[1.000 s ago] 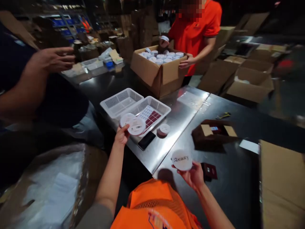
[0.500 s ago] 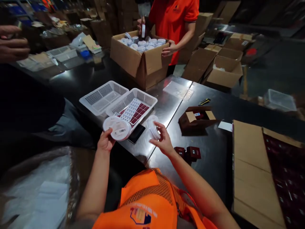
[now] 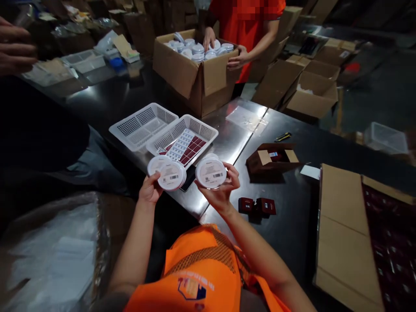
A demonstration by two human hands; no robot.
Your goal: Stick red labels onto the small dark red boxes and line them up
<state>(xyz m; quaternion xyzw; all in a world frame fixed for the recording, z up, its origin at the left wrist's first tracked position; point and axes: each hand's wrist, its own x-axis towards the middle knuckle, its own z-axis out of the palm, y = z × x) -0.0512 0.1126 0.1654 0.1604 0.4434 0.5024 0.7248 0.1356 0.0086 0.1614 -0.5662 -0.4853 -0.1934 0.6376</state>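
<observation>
My left hand (image 3: 151, 189) grips round white lidded jars (image 3: 170, 175) by the edge, their labelled faces with barcodes turned toward me. Level with them, my right hand (image 3: 224, 190) is closed around more white jars (image 3: 210, 172), one labelled face also toward me and another partly hidden behind it. Just beyond sits a white perforated basket (image 3: 212, 135) holding sheets of dark red and white stickers (image 3: 186, 146). A second basket (image 3: 130, 118) is beside it to the left. Under the jars, a dark phone (image 3: 189, 181) shows in part on the metal table.
A co-worker in an orange shirt (image 3: 240, 39) reaches into a carton (image 3: 182, 73) of similar jars. To the right lie a small open box (image 3: 273, 162), a cutter (image 3: 283, 137), dark red boxes (image 3: 265, 206) and a large carton (image 3: 347, 229). Another person's hand (image 3: 14, 47) shows at left.
My right hand has turned its jars so a labelled face shows toward me. My left hand's jars have spread apart slightly. The co-worker's hand has gone down into the carton.
</observation>
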